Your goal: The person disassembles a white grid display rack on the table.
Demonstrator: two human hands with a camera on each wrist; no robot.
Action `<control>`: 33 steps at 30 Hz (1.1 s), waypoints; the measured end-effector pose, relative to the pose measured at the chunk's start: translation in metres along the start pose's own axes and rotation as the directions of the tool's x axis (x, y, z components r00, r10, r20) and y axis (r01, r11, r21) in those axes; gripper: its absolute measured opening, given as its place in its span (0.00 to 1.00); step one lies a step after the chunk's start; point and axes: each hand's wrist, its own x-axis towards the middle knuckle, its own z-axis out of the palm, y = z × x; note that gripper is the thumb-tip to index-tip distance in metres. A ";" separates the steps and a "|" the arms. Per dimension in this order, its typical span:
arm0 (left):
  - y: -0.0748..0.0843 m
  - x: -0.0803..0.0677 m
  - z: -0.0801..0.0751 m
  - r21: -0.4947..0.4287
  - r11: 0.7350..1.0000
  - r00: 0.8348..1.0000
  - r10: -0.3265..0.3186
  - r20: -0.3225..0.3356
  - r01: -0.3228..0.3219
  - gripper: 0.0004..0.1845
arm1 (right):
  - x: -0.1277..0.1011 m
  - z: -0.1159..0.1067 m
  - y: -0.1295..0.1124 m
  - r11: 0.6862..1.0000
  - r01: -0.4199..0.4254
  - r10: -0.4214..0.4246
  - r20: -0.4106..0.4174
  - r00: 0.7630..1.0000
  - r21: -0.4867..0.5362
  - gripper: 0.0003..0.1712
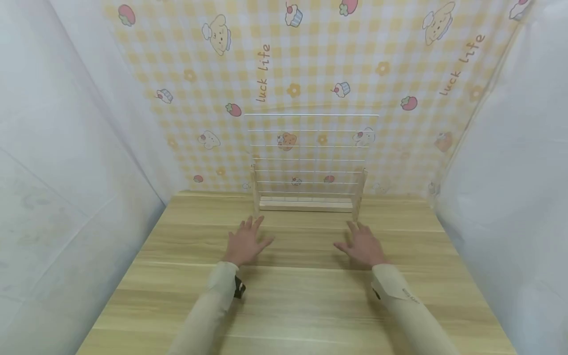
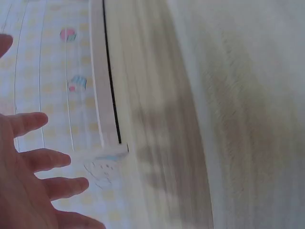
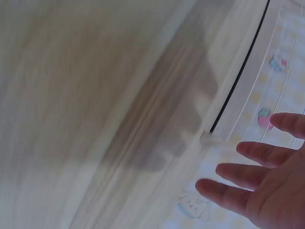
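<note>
In the head view, your left hand (image 1: 245, 242) and right hand (image 1: 363, 245) sit at mid-frame over the wooden table (image 1: 288, 301), palms down, fingers spread wide and holding nothing. Just above them, at the centre of the frame, stands the rack (image 1: 308, 167): a white wire grid rising between two pale wooden side posts, with a wooden base bar across the bottom. Nothing sits in it or hangs on it. Its posts are just beyond your fingertips; you can't tell from here whether they touch. Behind it hangs the yellow checked backdrop (image 1: 310, 64).

In the left wrist view, your left hand (image 2: 28, 176) fills the lower left, fingers (image 2: 45, 160) straight and apart, with the rack's base bar (image 2: 102, 71) running down from the upper left. The picture is blurred.

In the right wrist view, your right hand (image 3: 267, 186) lies at the lower right, fingers (image 3: 257, 153) splayed, near the base bar (image 3: 248, 81) at upper right, also blurred.
</note>
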 end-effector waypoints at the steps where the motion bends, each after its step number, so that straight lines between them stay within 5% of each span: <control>1: -0.003 0.002 -0.002 -0.045 0.999 1.000 -0.017 0.005 0.017 0.43 | 0.001 -0.002 0.004 1.000 -0.009 0.008 0.012 1.000 0.029 0.51; 9: -0.026 0.016 -0.022 -0.339 0.940 0.999 -0.039 0.018 0.043 0.36 | 0.009 -0.024 0.030 0.993 -0.052 0.041 0.097 0.994 0.105 0.48; 16: -0.039 0.030 -0.037 -0.416 0.906 0.996 -0.085 0.005 0.079 0.35 | 0.025 -0.038 0.043 0.983 -0.037 0.022 0.085 0.996 0.182 0.47; 24: -0.043 0.047 -0.049 -0.538 0.834 0.991 -0.130 0.030 0.126 0.35 | 0.046 -0.057 0.042 0.947 -0.116 0.087 0.109 0.990 0.299 0.47; 33: -0.039 0.063 -0.056 -0.557 0.821 0.992 -0.120 0.046 0.125 0.31 | 0.061 -0.072 0.038 0.889 -0.166 0.152 0.068 0.986 0.426 0.41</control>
